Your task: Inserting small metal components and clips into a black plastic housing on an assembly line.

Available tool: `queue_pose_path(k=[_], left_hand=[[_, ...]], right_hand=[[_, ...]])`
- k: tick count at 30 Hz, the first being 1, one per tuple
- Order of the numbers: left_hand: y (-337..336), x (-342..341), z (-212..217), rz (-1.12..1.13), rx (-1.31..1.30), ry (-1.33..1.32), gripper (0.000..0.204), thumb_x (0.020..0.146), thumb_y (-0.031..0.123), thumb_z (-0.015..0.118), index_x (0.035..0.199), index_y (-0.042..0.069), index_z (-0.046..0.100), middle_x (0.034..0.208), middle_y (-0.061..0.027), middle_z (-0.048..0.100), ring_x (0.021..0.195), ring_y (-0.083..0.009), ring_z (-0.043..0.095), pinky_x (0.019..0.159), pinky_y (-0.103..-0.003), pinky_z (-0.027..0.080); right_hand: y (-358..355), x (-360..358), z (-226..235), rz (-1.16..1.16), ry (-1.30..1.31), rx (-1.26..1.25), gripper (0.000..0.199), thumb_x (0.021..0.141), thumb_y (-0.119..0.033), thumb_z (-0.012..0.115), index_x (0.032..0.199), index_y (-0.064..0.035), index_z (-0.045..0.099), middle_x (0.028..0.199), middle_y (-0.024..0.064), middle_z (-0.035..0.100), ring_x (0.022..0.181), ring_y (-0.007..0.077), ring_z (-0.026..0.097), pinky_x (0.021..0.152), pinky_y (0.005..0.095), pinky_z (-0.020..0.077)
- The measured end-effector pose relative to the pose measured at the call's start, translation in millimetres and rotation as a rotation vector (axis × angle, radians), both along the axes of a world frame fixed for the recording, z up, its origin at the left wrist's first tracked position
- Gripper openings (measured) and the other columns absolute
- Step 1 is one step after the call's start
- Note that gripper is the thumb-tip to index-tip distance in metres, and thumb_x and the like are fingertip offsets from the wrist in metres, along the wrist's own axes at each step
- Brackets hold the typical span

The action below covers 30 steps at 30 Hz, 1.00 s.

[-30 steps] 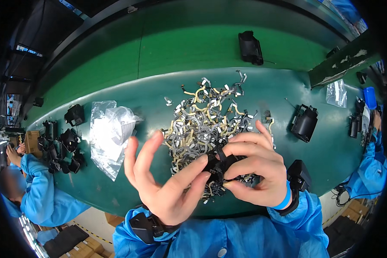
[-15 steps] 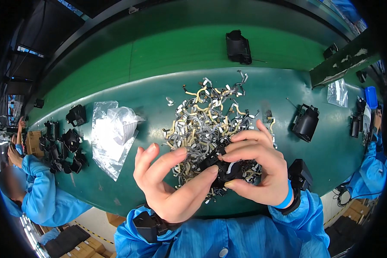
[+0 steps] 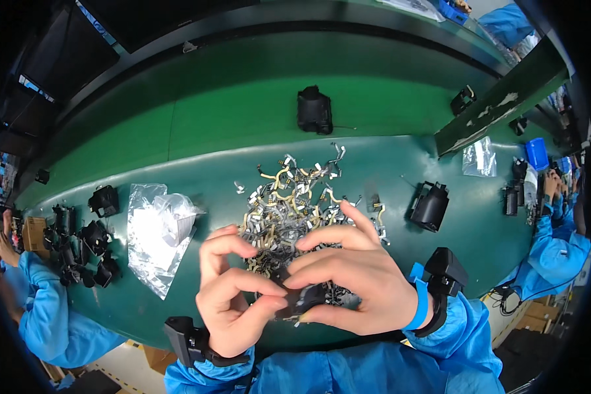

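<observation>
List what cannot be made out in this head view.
- Small black part: mostly covered by the left hand and right hand; its shape is unclear.
- Pile of small metal pieces: near edge hidden behind the fingers.
- Clear plastic bags: contents too crumpled to tell.
- Co-worker's sleeve: cut off by the left rim.

A factory assembly line: a long green bench (image 3: 177, 141) strewn with a heap of small metal-and-cable parts (image 3: 289, 203), black housings (image 3: 79, 243), and blue-coated workers (image 3: 558, 243) alongside.

blue sleeves (image 3: 466, 348), black wrist devices (image 3: 443, 279)
</observation>
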State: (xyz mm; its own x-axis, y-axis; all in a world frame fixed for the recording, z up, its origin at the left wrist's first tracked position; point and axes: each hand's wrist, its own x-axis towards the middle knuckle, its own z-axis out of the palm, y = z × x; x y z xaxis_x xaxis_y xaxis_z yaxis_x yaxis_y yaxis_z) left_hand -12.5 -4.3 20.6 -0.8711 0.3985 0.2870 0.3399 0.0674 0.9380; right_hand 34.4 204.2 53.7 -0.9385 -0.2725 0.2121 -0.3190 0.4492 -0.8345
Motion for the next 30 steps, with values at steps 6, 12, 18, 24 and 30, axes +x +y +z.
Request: queue_pose_path(k=[6,12,18,24,30], left_hand=[[14,4,-8,0.374,0.102,0.111,0.046,0.086,0.027,0.065,0.122,0.001,0.054,0.140,-0.0190,0.034,0.132,-0.0315,0.033,0.111,-0.047,0.023],[12,5,-18,0.353,0.053,0.198,0.053,0.084,0.021,0.062,0.129,-0.003,0.047,0.141,-0.0213,0.031,0.133,-0.0337,0.031,0.110,-0.046,0.025],[7,2,-16,0.351,-0.038,0.155,0.047,0.088,0.017,0.057,0.130,-0.001,0.045,0.141,-0.0167,0.037,0.131,-0.0277,0.037,0.109,-0.040,0.028],[15,0,-12,0.307,-0.077,0.056,0.039,0.084,0.002,0.056,0.123,0.001,0.050,0.129,-0.0138,0.051,0.116,-0.0222,0.049,0.093,-0.034,0.038],[20,-2,-19,0.171,-0.408,0.201,0.034,0.077,0.000,0.068,0.110,0.003,0.061,0.107,-0.0154,0.060,0.100,-0.0332,0.057,0.087,-0.039,0.044]], right_hand=[[-20,-58,0,-0.294,0.335,0.272,0.035,0.076,-0.021,0.073,0.106,-0.0083,0.061,0.093,0.0061,0.063,0.105,0.0273,0.055,0.110,0.0579,0.0231],[-41,-181,-34,-0.457,0.640,0.451,0.030,0.077,-0.020,0.072,0.103,-0.0081,0.064,0.095,0.0050,0.066,0.109,0.0269,0.053,0.111,0.0547,0.0232],[-39,-212,-50,-0.443,0.643,0.567,0.045,0.077,-0.038,0.071,0.115,-0.0150,0.062,0.121,0.0090,0.058,0.122,0.0330,0.044,0.108,0.0542,0.0253],[20,-186,-61,-0.480,0.305,0.626,0.070,0.067,-0.038,0.079,0.127,-0.0099,0.054,0.127,0.0173,0.053,0.120,0.0381,0.046,0.104,0.0521,0.0344],[29,-154,-45,-0.484,0.314,0.462,0.060,0.069,-0.024,0.076,0.121,-0.0050,0.052,0.112,0.0180,0.058,0.104,0.0365,0.058,0.090,0.0431,0.0473]])
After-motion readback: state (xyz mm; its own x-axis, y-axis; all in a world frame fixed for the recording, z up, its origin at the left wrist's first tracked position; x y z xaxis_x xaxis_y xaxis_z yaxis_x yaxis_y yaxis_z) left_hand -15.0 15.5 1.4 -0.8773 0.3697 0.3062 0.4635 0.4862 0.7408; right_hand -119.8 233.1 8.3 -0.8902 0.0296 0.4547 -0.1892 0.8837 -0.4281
